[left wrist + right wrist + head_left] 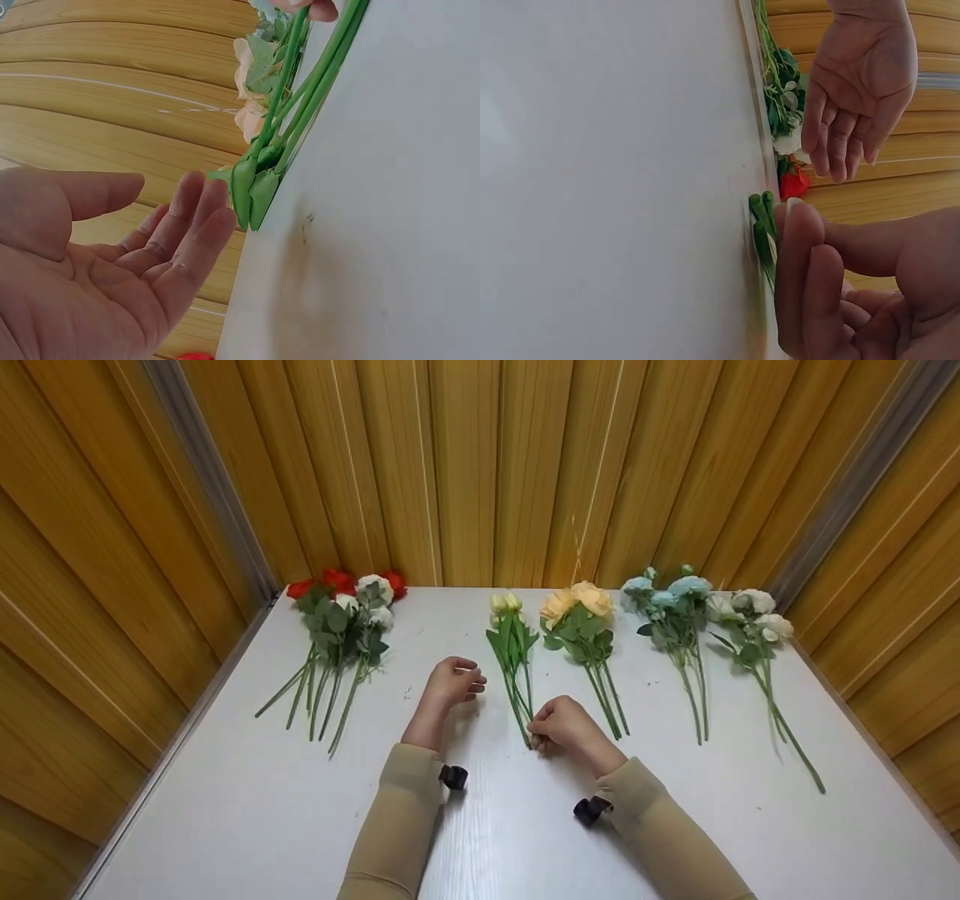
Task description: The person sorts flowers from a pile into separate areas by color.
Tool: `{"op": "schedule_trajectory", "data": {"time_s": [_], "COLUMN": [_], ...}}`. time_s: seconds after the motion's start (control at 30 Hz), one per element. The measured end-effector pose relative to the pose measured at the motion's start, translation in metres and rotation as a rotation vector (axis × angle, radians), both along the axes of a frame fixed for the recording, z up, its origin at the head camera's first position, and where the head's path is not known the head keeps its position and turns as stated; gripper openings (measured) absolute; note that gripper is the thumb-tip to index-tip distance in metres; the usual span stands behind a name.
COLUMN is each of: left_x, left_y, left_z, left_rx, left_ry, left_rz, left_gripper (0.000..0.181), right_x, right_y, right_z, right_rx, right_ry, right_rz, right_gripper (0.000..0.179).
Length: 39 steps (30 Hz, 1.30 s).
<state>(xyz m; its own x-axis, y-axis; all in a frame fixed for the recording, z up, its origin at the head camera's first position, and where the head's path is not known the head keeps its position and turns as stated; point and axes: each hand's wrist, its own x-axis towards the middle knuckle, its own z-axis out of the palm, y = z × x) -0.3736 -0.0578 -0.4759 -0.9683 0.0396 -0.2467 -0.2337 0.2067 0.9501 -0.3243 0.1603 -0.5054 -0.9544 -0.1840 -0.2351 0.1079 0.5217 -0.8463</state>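
Note:
A small bunch of pale yellow tulips (505,604) lies at the middle of the white table, with green leaves (244,184) and long stems. At its near end my right hand (562,726) pinches a tulip stem between thumb and fingers. In the right wrist view several cut stem ends (761,206) show beside the thumb tip. My left hand (452,682) hovers left of the tulips, holding nothing, its fingers loosely bent and the palm turned toward the bunch. To the right of the tulips lie peach roses (577,604), their stems near my right hand.
Red roses (339,582) and white flowers (375,589) lie together at the back left. Blue flowers (688,585) and another white bunch (754,601) lie at the right. Wood-look panels (465,472) enclose the table (247,825) at the back and sides.

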Motion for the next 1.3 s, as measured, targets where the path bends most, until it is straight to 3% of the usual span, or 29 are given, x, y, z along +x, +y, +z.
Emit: {"op": "schedule_trajectory", "data": {"time_s": [0.23,0.53,0.73,0.83,0.97,1.07,1.1,1.2,1.3], "left_x": [0.0,-0.002,-0.004,-0.002,-0.001,-0.004,-0.006,-0.012,-0.02], "left_y": [-0.009,-0.02,-0.048,-0.075,-0.111,-0.129,-0.133,-0.139,-0.141], "left_z": [-0.003,-0.006,-0.003,-0.004,-0.01,-0.012,-0.012,-0.011,-0.01], "left_rx": [0.018,-0.048,-0.112,-0.245,-0.619,-0.85,-0.89,-0.968,-0.979], "left_ry": [-0.028,-0.052,-0.033,0.033,0.146,0.15,0.136,0.064,-0.013], "left_rz": [0.022,0.033,0.107,0.182,0.267,0.236,0.208,0.125,0.104], "left_gripper": [0.03,0.029,0.031,0.032,0.031,0.029,0.03,0.031,0.032], "right_x": [0.004,0.005,0.0,-0.002,-0.006,-0.009,-0.009,-0.01,-0.013], "right_y": [0.0,0.001,0.004,0.006,0.005,0.001,-0.001,-0.009,-0.018], "right_z": [-0.003,-0.004,-0.002,0.002,0.008,0.011,0.012,0.017,0.023], "right_rx": [0.032,0.117,0.17,0.181,0.172,0.151,0.144,0.168,0.213], "right_ry": [-0.077,-0.109,-0.098,-0.083,-0.079,-0.083,-0.084,-0.075,-0.068], "right_rz": [0.011,0.081,0.07,0.065,0.073,0.091,0.098,0.116,0.124], "right_gripper": [0.03,0.041,0.041,0.042,0.041,0.041,0.041,0.043,0.043]}}
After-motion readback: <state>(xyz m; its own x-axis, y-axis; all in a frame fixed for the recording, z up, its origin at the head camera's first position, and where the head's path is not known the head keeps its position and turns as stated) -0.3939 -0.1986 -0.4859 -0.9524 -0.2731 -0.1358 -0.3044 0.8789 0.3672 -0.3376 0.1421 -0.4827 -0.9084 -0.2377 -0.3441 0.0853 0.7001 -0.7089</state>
